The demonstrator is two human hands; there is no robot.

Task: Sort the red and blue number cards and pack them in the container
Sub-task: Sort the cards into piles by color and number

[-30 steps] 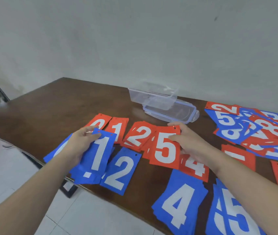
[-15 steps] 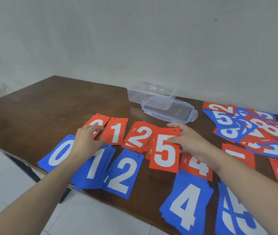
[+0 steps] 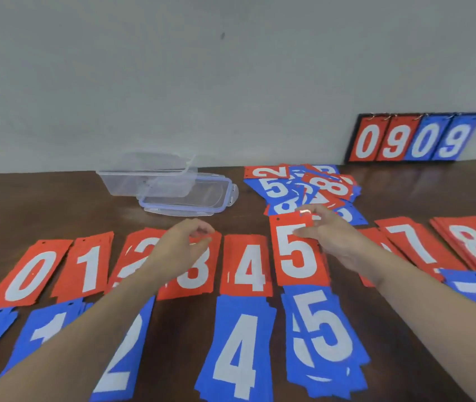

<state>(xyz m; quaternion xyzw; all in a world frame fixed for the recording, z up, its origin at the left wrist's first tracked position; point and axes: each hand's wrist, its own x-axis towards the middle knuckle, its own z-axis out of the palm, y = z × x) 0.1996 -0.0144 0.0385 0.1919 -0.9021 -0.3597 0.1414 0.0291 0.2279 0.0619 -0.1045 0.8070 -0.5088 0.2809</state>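
From the head camera, the right hand pinches the red 5 card above its pile. The left hand hovers loosely curled, holding nothing, over the red 3 card. Behind lie the clear container, its lid, a mixed pile and a scoreboard. Half a second ago the left hand pressed the blue cards; the view has since swung right.

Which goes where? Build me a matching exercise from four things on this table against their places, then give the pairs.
1 red 5 card
2 container
3 unsorted pile
4 scoreboard

A against the wall, far right
B pinched by the right hand
C empty, behind the red row
D between container and scoreboard

Pairs: 1-B, 2-C, 3-D, 4-A
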